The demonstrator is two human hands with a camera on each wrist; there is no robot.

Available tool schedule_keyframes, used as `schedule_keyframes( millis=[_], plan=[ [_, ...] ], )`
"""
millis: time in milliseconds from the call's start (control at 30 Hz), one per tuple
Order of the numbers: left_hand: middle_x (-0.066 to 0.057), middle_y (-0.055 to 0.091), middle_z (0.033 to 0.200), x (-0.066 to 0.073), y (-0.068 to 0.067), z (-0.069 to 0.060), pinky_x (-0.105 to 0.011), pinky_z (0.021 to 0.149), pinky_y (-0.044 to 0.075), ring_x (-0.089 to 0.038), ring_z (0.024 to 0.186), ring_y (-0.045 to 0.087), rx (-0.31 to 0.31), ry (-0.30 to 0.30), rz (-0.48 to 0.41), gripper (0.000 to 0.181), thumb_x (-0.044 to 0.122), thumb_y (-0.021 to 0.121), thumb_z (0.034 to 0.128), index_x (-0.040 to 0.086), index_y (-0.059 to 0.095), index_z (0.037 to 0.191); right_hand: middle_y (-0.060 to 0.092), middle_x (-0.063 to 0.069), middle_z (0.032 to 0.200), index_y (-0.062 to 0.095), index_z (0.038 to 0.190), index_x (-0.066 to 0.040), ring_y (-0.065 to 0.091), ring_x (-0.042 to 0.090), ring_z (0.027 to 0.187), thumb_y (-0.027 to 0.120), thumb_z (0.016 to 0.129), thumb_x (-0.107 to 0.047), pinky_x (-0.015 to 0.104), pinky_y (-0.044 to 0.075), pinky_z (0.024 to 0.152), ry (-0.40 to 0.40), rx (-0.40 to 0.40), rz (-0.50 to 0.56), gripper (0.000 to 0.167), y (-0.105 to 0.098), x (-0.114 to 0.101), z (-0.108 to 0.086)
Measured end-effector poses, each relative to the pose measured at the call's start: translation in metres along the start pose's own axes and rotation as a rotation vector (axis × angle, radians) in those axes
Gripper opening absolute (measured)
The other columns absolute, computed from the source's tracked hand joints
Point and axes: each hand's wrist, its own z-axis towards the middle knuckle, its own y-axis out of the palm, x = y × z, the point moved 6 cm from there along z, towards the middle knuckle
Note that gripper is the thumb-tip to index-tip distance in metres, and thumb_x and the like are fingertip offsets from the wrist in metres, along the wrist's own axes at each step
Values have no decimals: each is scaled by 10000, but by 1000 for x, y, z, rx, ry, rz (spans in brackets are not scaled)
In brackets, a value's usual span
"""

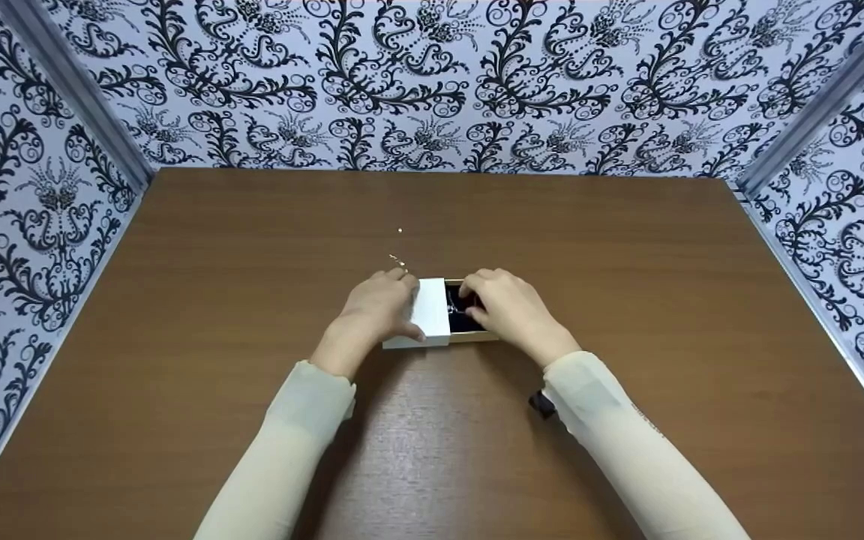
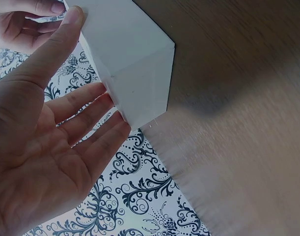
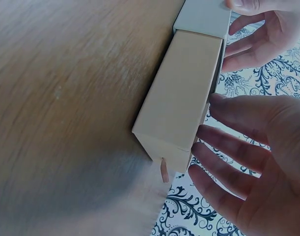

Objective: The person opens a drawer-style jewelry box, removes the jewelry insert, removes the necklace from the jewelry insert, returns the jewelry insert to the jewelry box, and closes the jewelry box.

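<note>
A slide-out jewelry box lies on the table, its white sleeve (image 1: 430,311) at left and its tan drawer (image 3: 181,81) pulled partly out to the right. Along the sleeve, my left hand (image 1: 379,304) grips with the thumb on the near edge and the fingers on the far side. Over the drawer's black inside (image 1: 466,322) is my right hand (image 1: 511,304), its fingers loosely bent and apart at the rim. A small silvery piece (image 1: 451,307) shows in the drawer by the right fingers. What the right fingertips touch inside is hidden.
A thin gold-coloured piece (image 1: 397,261) lies just beyond the left fingers, with a tiny pale bead-like dot (image 1: 400,230) farther back. A short ribbon tab (image 3: 164,170) hangs from the drawer's end. Patterned walls (image 1: 432,90) border the brown table (image 1: 432,450).
</note>
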Motion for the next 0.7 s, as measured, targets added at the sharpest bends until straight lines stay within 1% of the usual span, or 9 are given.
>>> schedule_keyframes(
  millis=[167, 333, 467, 533, 633, 700],
  plan=[
    [-113, 609, 1212, 0, -1, -1, -447, 993, 511, -341, 1161, 565, 3, 2, -1, 594, 388, 894, 694, 48, 605, 1086, 697, 72, 1175, 696, 1129, -106, 640, 308, 1105, 731, 887, -179, 459, 536, 952, -9, -25, 11, 255, 3, 0, 1],
    [-114, 615, 1202, 2, -2, -3, -440, 978, 519, -338, 1135, 575, 22, 13, 12, 610, 379, 889, 698, 33, 607, 1113, 671, 88, 1259, 667, 1209, -86, 621, 314, 1162, 749, 880, -221, 466, 516, 998, -22, -72, 14, 365, 7, -2, 1],
    [-119, 612, 1247, 2, -3, -4, -438, 996, 513, -341, 1155, 573, 23, 18, 16, 635, 385, 884, 705, 33, 608, 1156, 651, 93, 1305, 647, 1267, -76, 614, 320, 1178, 769, 867, -260, 463, 510, 1015, -35, -105, -9, 457, 10, -4, 1],
    [-126, 602, 1286, 2, -2, -3, -442, 1017, 503, -344, 1184, 565, 13, 13, 13, 665, 395, 883, 708, 33, 604, 1192, 648, 91, 1309, 646, 1277, -76, 614, 322, 1178, 775, 862, -268, 463, 510, 1016, -37, -114, -21, 475, 11, -5, 2],
    [-130, 598, 1311, 1, -1, -2, -444, 1024, 500, -347, 1202, 562, 9, 11, 15, 681, 405, 883, 702, 35, 605, 1202, 647, 88, 1302, 645, 1285, -81, 614, 322, 1172, 784, 852, -270, 468, 515, 1008, -31, -122, -36, 492, 13, -5, 3],
    [-130, 601, 1302, 1, -1, -1, -446, 1019, 502, -348, 1194, 564, 9, 9, 14, 666, 403, 885, 698, 36, 610, 1180, 639, 85, 1307, 638, 1298, -90, 608, 322, 1176, 788, 846, -264, 471, 516, 1005, -20, -129, -46, 508, 14, -5, 4]
  ],
)
